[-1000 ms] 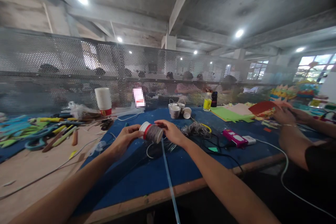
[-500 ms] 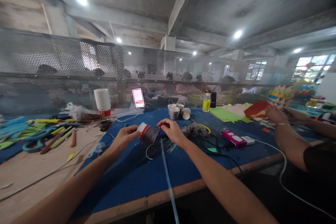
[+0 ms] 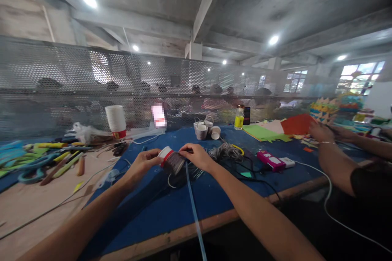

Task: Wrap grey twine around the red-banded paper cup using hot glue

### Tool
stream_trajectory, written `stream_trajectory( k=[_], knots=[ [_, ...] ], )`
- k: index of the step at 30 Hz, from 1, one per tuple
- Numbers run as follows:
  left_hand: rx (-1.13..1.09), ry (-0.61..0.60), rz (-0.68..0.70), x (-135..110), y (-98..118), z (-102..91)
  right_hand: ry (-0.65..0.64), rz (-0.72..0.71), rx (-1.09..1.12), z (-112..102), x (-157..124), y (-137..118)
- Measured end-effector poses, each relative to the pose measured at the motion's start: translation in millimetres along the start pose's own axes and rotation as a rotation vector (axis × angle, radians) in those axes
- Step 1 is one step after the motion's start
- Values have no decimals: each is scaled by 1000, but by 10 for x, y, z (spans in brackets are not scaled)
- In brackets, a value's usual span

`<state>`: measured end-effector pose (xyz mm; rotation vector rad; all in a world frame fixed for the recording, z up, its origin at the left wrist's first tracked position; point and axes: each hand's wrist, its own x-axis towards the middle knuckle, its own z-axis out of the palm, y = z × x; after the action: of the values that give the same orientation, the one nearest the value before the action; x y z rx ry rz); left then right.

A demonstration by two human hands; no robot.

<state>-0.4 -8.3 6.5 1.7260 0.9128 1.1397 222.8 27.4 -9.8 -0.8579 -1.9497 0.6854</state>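
A paper cup (image 3: 173,162) wrapped in grey-brown cord, with a red band and white end showing, lies tilted between my hands above the blue mat. My left hand (image 3: 143,165) grips its white end between thumb and fingers. The fingertips of my right hand (image 3: 196,156) are pinched together against the wrapped end; whether cord is between them is too small to see. Below the cup a loop of pale cord (image 3: 171,182) hangs near the mat. A light blue strap (image 3: 192,204) runs from beside the cup down past the table edge.
Tangled grey cord (image 3: 225,151) lies right of my hands. Behind stand small wrapped cups (image 3: 201,131) and a yellow-labelled jar (image 3: 239,117). A magenta box (image 3: 270,161) sits at right. Stacked cups (image 3: 115,119) and scissors (image 3: 32,174) are at left. A co-worker's hand (image 3: 320,130) holds orange sheet.
My right hand has moved in to touch the cup's wrapped end, where it was apart before. The cup has turned slightly. The co-worker's orange sheet has shifted.
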Motion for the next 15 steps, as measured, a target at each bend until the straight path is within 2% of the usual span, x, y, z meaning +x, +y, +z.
stream_trajectory(
  k=[7, 11, 15],
  knots=[
    [66, 22, -4, 18, 7, 7, 81, 4, -52, 13, -23, -53],
    [112, 127, 7, 49, -52, -31, 132, -19, -66, 18, -31, -112],
    [99, 214, 25, 67, -104, -72, 104, -80, -59, 13, -64, -185]
  ],
)
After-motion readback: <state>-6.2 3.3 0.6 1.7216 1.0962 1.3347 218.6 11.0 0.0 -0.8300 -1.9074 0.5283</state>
